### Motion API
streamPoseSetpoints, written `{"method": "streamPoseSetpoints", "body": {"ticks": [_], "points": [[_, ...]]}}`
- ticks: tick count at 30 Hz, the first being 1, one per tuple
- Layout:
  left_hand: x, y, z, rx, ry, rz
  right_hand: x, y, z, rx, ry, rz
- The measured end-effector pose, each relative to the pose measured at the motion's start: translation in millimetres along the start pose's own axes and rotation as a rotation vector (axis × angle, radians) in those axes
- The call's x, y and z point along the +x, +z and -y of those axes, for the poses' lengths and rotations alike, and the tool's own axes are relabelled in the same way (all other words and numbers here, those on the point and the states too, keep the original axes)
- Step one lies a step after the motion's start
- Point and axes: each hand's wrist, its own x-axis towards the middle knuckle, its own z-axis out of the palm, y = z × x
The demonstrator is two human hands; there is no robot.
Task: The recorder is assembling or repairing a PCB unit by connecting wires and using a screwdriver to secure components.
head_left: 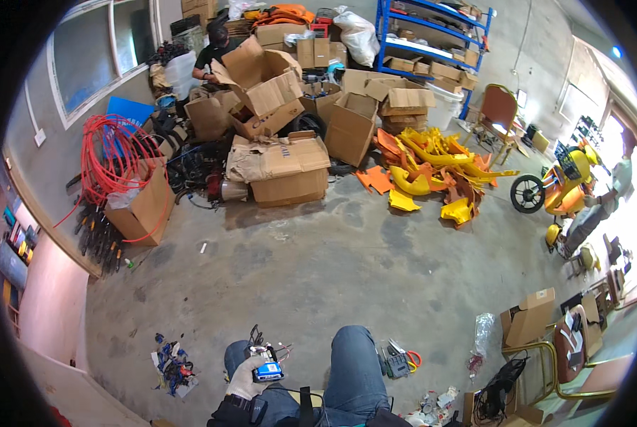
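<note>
My left hand (246, 379), in a pale glove, is closed around a small blue-and-silver electronic module (268, 371). Loose wires with connectors stick out of its top and side. The hand is held over my left knee, and a dark watch (238, 402) circles the wrist. My right hand does not show. On the floor beside my right leg lie orange-handled scissors (414, 360) and a dark grey tool or device (397, 366) whose kind I cannot make out. A pile of cut wires and connectors (174, 365) lies on the floor to the left.
Cardboard boxes (290, 178) and yellow and orange plastic panels (432, 171) fill the far floor. Red tubing (115, 160) tops a box at left. Chairs (571, 349) stand right. One person (217, 50) is at the back; another (596, 210) stands beside a yellow scooter (571, 185).
</note>
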Motion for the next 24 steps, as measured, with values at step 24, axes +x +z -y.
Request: {"method": "streamPoseSetpoints", "body": {"ticks": [24], "points": [[17.8,-27.9,3.3,0.09,0.14,0.051,-2.2,-12.4,23.8,-0.326,-0.283,0.148]]}}
